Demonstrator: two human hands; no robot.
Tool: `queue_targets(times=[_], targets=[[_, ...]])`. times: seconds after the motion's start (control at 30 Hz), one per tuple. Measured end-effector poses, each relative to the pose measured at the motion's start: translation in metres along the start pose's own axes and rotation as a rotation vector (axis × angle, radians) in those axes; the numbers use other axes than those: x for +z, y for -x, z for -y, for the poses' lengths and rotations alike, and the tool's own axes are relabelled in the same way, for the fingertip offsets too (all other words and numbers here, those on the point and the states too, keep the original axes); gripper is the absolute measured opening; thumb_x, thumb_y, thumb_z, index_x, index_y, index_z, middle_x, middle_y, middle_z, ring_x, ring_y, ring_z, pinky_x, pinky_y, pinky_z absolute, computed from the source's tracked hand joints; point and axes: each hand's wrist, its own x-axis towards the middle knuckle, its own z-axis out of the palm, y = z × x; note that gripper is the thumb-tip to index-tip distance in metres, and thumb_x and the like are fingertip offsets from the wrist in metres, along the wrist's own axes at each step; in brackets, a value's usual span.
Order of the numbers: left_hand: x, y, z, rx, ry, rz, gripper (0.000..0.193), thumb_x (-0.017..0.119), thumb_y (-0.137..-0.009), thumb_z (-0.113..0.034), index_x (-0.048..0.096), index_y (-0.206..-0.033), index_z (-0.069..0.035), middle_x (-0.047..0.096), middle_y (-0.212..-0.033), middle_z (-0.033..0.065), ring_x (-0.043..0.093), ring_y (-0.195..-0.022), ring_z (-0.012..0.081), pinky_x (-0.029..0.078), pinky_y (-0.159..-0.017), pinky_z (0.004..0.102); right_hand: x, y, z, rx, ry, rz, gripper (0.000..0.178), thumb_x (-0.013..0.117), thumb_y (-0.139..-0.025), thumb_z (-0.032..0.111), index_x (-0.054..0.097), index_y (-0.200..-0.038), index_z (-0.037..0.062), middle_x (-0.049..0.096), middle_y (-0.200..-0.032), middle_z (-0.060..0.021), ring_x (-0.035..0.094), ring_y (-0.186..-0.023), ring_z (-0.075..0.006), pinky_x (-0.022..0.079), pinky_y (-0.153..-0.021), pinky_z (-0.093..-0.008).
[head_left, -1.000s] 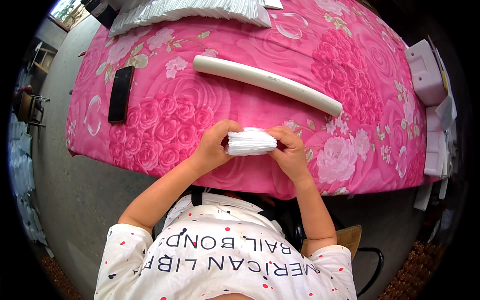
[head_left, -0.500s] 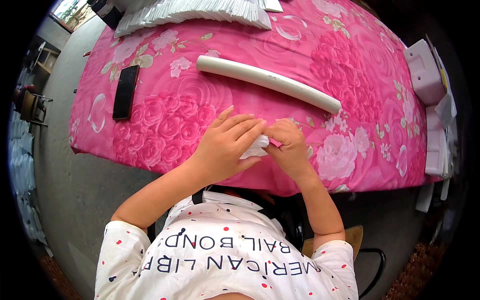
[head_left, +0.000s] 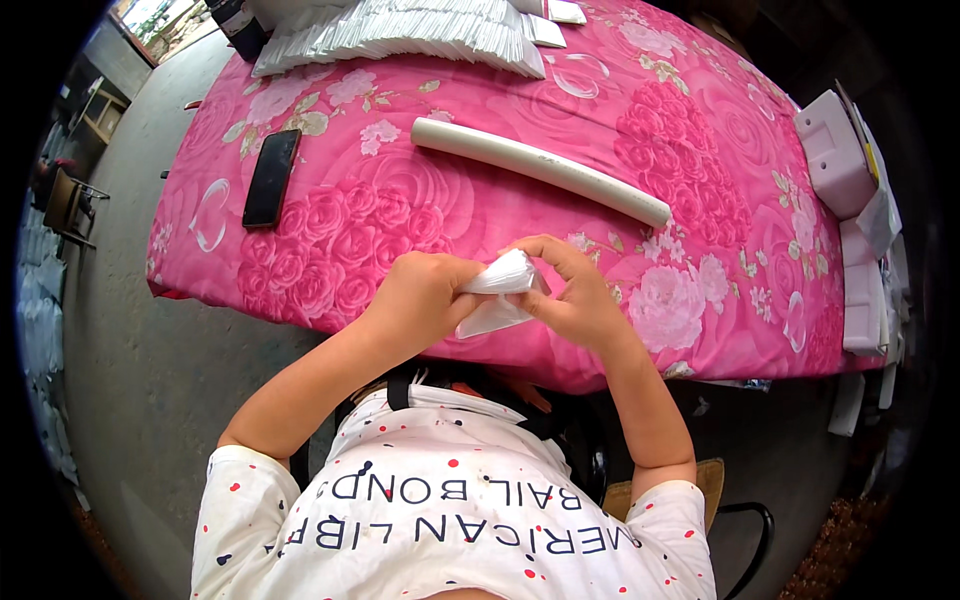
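Note:
In front of my body, over the near edge of the table, both hands grip a small white folded bundle (head_left: 508, 272). A thin translucent flap, like plastic film, hangs below it. My left hand (head_left: 430, 292) pinches the bundle's left end, its fingers curled in. My right hand (head_left: 572, 290) holds the right side, with the index finger bent over the top and the thumb underneath. Beyond the hands a long white tube (head_left: 540, 168) lies slantwise on the pink flowered tablecloth (head_left: 385, 215). What is inside the bundle cannot be made out.
A dark phone (head_left: 271, 178) lies at the left of the table. Along the far edge sits a long row of white folded packets (head_left: 400, 40), with a black container (head_left: 238, 25) beside it. White plastic boxes (head_left: 838, 155) stand at the right edge. A chair (head_left: 68, 208) is far left.
My left hand has drawn its outstretched fingers in and now pinches the bundle, which shows more fully. My right index finger has lifted over its top. The view has shifted slightly.

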Motion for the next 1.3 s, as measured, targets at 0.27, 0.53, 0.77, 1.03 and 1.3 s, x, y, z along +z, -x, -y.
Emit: queue_targets(times=[0.27, 0.53, 0.77, 1.03, 1.3], targets=[[-0.003, -0.029, 0.019, -0.168, 0.102, 0.082, 0.019, 0.063, -0.071, -0.008, 0.068, -0.089, -0.006, 0.063, -0.071, 0.0170, 0.064, -0.064, 0.0283, 0.049, -0.059, 0.0334, -0.009, -0.020, -0.027, 0.309, -0.236, 0.192, 0.025, 0.067, -0.074, 0.000, 0.062, -0.098, 0.0003, 0.064, -0.089, -0.0017, 0.057, -0.084, -0.0077, 0.047, -0.074, -0.0236], [-0.037, -0.135, 0.045, -0.258, 0.223, 0.281, 0.018, 0.066, -0.076, -0.012, 0.068, -0.091, -0.003, 0.065, -0.069, 0.0115, 0.061, -0.060, 0.0137, 0.047, -0.058, 0.0282, -0.082, -0.127, -0.059, 0.419, -0.277, 0.453, 0.029, 0.067, -0.080, 0.009, 0.059, -0.106, -0.0008, 0.062, -0.095, -0.0041, 0.056, -0.089, -0.0084, 0.046, -0.081, -0.0254], [-0.073, -0.226, 0.070, -0.197, 0.346, 0.459, 0.022, 0.067, -0.076, -0.018, 0.068, -0.093, -0.005, 0.066, -0.074, 0.0141, 0.063, -0.064, 0.0196, 0.047, -0.061, 0.0312, -0.205, -0.328, -0.134, 0.534, 0.098, -0.259, 0.032, 0.065, -0.082, 0.025, 0.061, -0.099, -0.0026, 0.064, -0.086, -0.0065, 0.056, -0.075, -0.0107, 0.045, -0.067, -0.0235], [-0.089, -0.242, 0.096, -0.371, 0.527, 0.493, 0.021, 0.068, -0.076, -0.020, 0.069, -0.094, -0.008, 0.066, -0.076, 0.0137, 0.063, -0.064, 0.0185, 0.047, -0.061, 0.0306, -0.212, -0.437, -0.219, 0.948, 0.433, -0.364, 0.048, 0.072, -0.069, 0.046, 0.059, -0.078, -0.0002, 0.055, -0.070, -0.0051, 0.045, -0.053, -0.0114, 0.039, -0.049, -0.0272], [-0.102, -0.240, 0.102, -0.535, 0.564, 0.485, 0.022, 0.068, -0.076, -0.018, 0.069, -0.095, -0.006, 0.068, -0.077, 0.0097, 0.061, -0.067, 0.0104, 0.047, -0.062, 0.0274, -0.208, -0.455, -0.242, 0.972, 0.670, -0.427, 0.061, 0.077, -0.059, 0.045, 0.064, -0.089, -0.0055, 0.065, -0.096, -0.0189, 0.064, -0.086, -0.0276, 0.049, -0.074, -0.0360]])
